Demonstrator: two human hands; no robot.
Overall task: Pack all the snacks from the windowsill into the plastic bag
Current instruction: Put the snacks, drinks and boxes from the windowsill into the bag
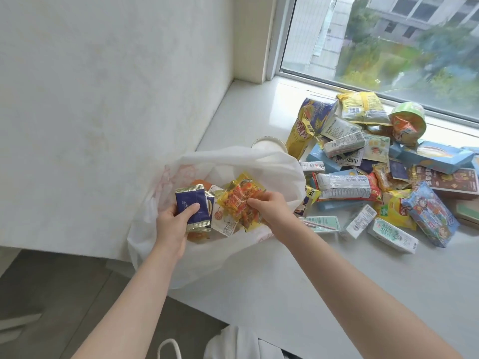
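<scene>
Blue sachet [193,207] gripped by left hand [172,225], orange packet [239,200] by right hand [272,207]: release into the plastic bag [233,161] seems called for.

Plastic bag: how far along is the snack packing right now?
Early. Done: a white packet and a few others lie inside the plastic bag. In hand: the left hand grips a blue packet and the right hand pinches a yellow-orange packet, both over the bag's mouth. Left: a large pile of snacks on the windowsill.
</scene>
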